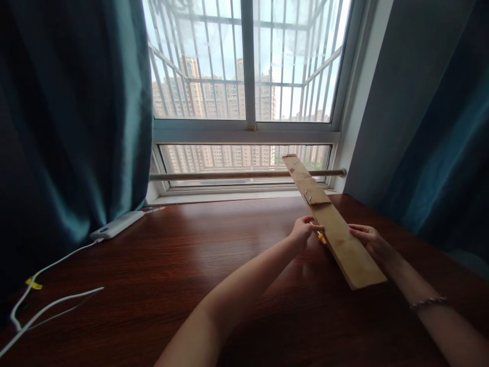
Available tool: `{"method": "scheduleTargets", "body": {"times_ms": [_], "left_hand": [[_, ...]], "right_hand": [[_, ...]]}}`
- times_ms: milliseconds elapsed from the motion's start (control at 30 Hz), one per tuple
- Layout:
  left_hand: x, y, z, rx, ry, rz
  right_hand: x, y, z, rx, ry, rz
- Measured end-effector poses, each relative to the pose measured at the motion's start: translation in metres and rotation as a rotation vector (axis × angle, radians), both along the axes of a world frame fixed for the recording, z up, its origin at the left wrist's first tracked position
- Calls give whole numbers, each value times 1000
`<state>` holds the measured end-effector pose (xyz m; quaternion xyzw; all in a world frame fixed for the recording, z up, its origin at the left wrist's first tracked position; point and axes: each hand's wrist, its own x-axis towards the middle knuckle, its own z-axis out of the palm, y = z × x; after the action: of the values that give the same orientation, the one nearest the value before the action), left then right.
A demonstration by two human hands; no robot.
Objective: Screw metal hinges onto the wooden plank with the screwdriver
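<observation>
A long strip of cardboard is held up off the table at a slant, its far end reaching towards the window. My left hand grips its left edge, fingers closed. On the opposite edge, my right hand pinches the strip between thumb and fingers. Two small metal pins or screw ends stick up near a folded or overlapping layer of cardboard in the upper half. Beside my left fingers, partly under the strip, shows a small yellow-orange piece; its kind is unclear.
Underneath is a dark red-brown wooden tabletop. A white power strip with a white cable lies at left, by a blue curtain. A horizontal rail crosses before the barred window. Another curtain hangs at right.
</observation>
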<state>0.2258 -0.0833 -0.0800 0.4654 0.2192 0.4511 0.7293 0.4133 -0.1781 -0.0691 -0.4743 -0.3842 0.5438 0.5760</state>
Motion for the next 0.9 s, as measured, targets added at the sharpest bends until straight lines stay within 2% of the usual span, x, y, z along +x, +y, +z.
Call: {"method": "scheduleTargets", "body": {"times_ms": [167, 300, 667, 900], "left_hand": [[72, 11, -19, -61, 4, -17], [104, 20, -31, -71, -15, -36], [128, 29, -34, -93, 24, -42], [129, 30, -42, -109, 72, -21]], "right_hand": [[59, 2, -23, -25, 28, -115], [83, 6, -40, -27, -4, -159], [103, 8, -49, -60, -123, -228], [101, 8, -50, -121, -60, -177]]}}
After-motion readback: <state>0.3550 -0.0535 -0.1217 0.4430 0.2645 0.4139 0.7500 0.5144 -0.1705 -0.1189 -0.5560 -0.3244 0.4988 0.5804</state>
